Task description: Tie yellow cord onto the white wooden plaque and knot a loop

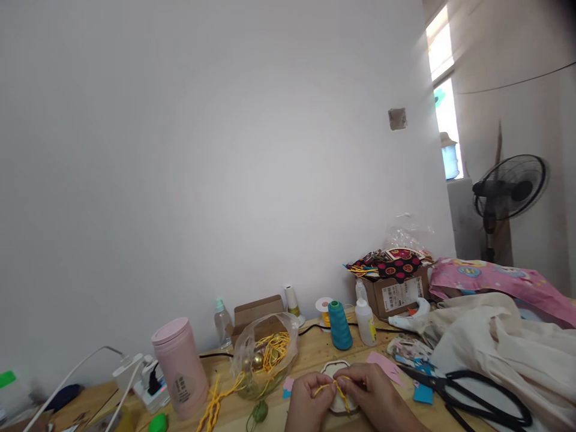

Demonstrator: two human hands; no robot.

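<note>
My left hand (311, 397) and my right hand (366, 393) are close together at the bottom of the view. Both are closed, thumb against fingers, on a yellow cord (342, 401) that runs between them and hangs down a little. Beneath the cord lies a small white dish-like piece with a dark scalloped rim (335, 367), partly covered by my hands. Pink paper (384, 367) lies just beyond my right hand. Left of my left hand, a clear bag (245, 354) holds more yellow cord (275, 351) and gold balls, with loose strands (216, 403) trailing out.
Black scissors (463, 390) and crumpled cream cloth (504, 342) lie on the right. Behind stand a teal thread cone (339, 327), a white bottle (365, 324) and a full cardboard box (400, 294). A pink tumbler (180, 369) and a power strip (150, 384) are at left.
</note>
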